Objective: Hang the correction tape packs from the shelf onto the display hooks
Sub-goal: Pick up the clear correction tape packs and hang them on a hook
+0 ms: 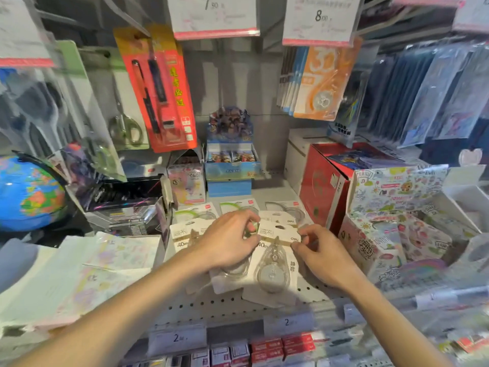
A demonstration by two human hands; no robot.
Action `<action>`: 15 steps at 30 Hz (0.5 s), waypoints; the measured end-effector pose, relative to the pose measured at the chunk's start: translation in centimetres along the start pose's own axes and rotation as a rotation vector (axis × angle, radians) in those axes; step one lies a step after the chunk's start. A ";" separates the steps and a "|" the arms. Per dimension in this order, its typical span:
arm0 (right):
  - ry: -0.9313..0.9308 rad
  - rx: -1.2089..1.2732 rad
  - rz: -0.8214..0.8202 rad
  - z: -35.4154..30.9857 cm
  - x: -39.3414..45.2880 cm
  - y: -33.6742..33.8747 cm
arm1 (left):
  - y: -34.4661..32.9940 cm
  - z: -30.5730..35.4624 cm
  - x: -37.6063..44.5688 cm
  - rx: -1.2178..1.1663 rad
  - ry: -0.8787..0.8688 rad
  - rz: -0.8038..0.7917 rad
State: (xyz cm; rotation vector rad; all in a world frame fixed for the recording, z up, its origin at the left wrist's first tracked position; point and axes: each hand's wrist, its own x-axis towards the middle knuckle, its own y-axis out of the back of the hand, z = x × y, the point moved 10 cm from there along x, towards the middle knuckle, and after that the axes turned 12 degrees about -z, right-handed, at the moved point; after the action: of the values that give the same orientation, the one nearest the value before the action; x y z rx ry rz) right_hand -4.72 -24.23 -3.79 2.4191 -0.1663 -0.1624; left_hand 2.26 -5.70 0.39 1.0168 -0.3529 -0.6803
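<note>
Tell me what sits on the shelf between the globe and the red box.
In the head view, between the globe and the red box lie a dark boxed item, and the correction tape packs that both hands grip.

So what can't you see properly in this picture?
Head view only:
- Correction tape packs: both hands cover parts of the pile, so no count.
- Left hand fingertips: curled under, grip unclear.
- Price tags: small print blurred.
- Globe: cut off by the left edge.
- Hook the packs go on: cannot tell which.
</note>
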 end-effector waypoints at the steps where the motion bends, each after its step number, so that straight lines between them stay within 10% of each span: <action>1: -0.010 0.005 -0.012 0.4 0.0 -0.2 | -0.4 0.1 0.7 0.050 0.013 -0.007; 7: -0.040 0.240 -0.031 1.9 0.3 -1.1 | -1.9 -1.5 2.2 0.096 0.088 -0.024; 15: 0.040 0.580 0.081 0.9 0.5 0.6 | -1.8 -2.9 2.2 -0.501 0.029 0.015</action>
State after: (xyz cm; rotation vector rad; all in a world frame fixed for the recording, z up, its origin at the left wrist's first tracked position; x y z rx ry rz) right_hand -4.44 -25.31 -4.06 2.9820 -0.3303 -0.0277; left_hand 4.90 -5.90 -2.68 0.5458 -0.1510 -0.6947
